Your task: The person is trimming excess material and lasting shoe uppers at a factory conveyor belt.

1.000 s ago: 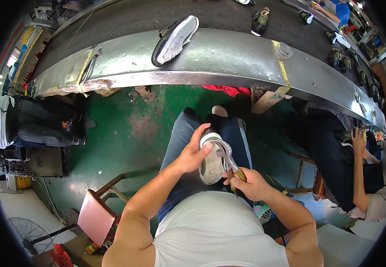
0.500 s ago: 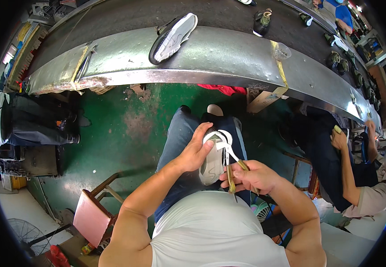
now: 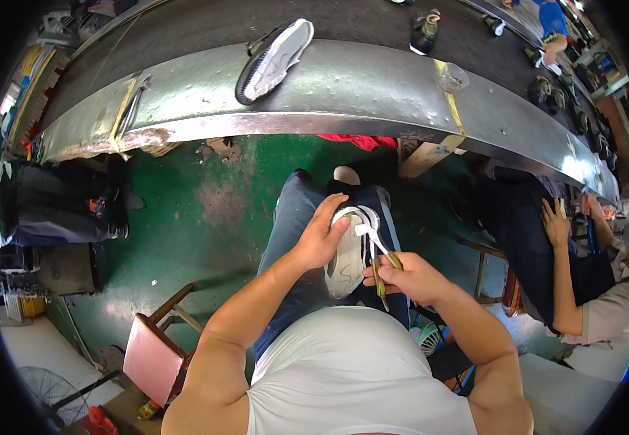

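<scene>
On my lap lies a shoe (image 3: 345, 268) with a pale grey sole facing up and a dark edge at its toe end. My left hand (image 3: 322, 238) is closed around the toe end, its thumb on the sole side. In my right hand (image 3: 417, 279) are pincers (image 3: 375, 239) with white curved jaws and brass-coloured handles. The jaws are at the shoe's toe edge, close to my left fingertips; whether they bite on anything I cannot tell. My right fingers wrap the handles, which hides part of them.
Ahead runs a metal bench edge (image 3: 198, 94) beside a dark belt (image 3: 362, 25). On it stand another shoe (image 3: 274, 61), a dark shoe (image 3: 424, 34) and a clear cup (image 3: 453, 77). Co-workers sit right (image 3: 572, 275) and left (image 3: 53, 199). A pink-seated stool (image 3: 155, 355) stands lower left.
The pincers' handles sit closer together in my right hand, which has moved slightly up toward the shoe. My left hand keeps its hold. The co-worker's hands at right have shifted.
</scene>
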The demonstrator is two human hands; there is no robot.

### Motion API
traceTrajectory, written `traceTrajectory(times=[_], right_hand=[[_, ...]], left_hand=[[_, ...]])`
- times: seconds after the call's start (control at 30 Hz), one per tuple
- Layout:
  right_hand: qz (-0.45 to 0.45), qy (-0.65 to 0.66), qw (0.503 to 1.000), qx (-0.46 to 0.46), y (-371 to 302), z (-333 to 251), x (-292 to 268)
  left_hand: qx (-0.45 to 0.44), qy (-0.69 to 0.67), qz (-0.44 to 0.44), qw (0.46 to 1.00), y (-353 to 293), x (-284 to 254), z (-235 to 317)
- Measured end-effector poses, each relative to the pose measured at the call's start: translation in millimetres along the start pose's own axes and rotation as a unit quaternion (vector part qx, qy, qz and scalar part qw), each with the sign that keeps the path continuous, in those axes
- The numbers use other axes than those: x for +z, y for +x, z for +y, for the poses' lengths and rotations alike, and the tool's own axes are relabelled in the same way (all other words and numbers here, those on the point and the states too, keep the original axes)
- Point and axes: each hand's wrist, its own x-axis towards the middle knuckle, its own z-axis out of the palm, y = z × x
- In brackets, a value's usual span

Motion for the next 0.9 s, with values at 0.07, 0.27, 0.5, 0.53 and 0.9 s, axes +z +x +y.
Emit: traceTrajectory(times=[0.07,0.27,0.5,0.53,0.9], right_hand=[[-0.018,0.035,0.998,0.041,0,-20,-5],[0.135,-0.444,0.867,-0.182,44,11,-13],[0.063,-0.265,0.956,-0.109,37,18,-15],[0.044,-0.236,0.966,-0.093,40,28,-28],[0.202,-0.456,0.845,-0.194,68,23,-8]], left_hand=[[-0.007,-0.003,-0.006,1.000,1,0,0],[-0.071,-0.119,0.051,0.989,-1,2,-35],[-0.074,-0.072,-0.013,0.995,0,-10,-22],[-0.103,-0.060,-0.056,0.991,5,-17,-13],[-0.116,-0.163,-0.043,0.979,13,-19,-28]])
